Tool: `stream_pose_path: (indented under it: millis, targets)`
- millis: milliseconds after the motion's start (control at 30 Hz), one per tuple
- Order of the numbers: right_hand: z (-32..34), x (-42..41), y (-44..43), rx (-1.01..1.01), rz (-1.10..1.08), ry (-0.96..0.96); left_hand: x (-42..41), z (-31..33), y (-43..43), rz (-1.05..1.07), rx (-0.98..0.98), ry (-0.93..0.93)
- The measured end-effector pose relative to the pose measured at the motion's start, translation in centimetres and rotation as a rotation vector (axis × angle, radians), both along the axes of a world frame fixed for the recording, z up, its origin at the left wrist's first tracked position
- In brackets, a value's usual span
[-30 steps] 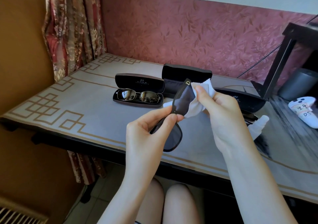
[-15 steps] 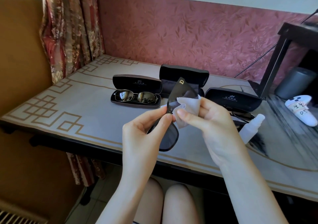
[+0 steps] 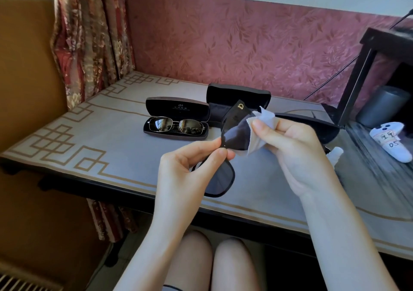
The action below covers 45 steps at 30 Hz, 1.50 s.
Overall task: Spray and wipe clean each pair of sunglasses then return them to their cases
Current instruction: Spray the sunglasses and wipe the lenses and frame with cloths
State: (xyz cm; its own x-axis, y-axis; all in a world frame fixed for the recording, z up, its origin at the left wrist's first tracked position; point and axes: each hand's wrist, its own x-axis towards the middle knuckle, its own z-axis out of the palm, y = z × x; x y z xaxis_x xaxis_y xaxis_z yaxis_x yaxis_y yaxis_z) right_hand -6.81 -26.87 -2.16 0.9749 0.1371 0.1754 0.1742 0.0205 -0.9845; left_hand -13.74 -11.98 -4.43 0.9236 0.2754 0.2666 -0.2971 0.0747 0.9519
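I hold the black pair (image 3: 221, 179) up over the near edge of the table (image 3: 89, 139), one lens above the other. My left hand (image 3: 190, 163) pinches the frame near the bridge. Thumb and forefinger are closed on it, and the other fingers curl loosely below. My right hand (image 3: 290, 147) has its fingers curled round the cloth (image 3: 264, 117) and presses it against the upper lens at its right edge. The cloth shows grey through the glass, so I judge it also backs the far face. I cannot see the fingers there.

The step in hand is wiping that upper lens. To do it well, I want cloth between skin and glass on both faces. The pressure should be light, with short strokes running from the bridge out to the corner by the gold letter. The left pinch belongs on the frame only, never on the lower lens. After that I would do the lower lens the same way.

The middle case (image 3: 237, 94) stands open behind the lens, and I take it to be this pair's home. The metal pair (image 3: 176, 125) lies in the left case (image 3: 176, 109), lid up. The right case (image 3: 312, 124) and the spray (image 3: 335, 154) sit partly hidden behind my right hand.
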Motion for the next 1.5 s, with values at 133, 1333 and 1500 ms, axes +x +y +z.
stream_pose_path:
  millis: [133, 1333, 1500]
  targets:
    - [0.6, 1.0, 0.4, -0.043, -0.022, -0.024, 0.3, 0.3, 0.2, -0.003, 0.032, 0.019]
    - [0.0, 0.5, -1.5, -0.14, -0.182, -0.141, 0.0, 0.2, 5.1, 0.097, 0.928, -0.243]
    - [2.4, 0.7, -2.1, -0.224, -0.119, -0.271, 0.7, 1.4, 6.5, -0.065, 0.987, -0.229]
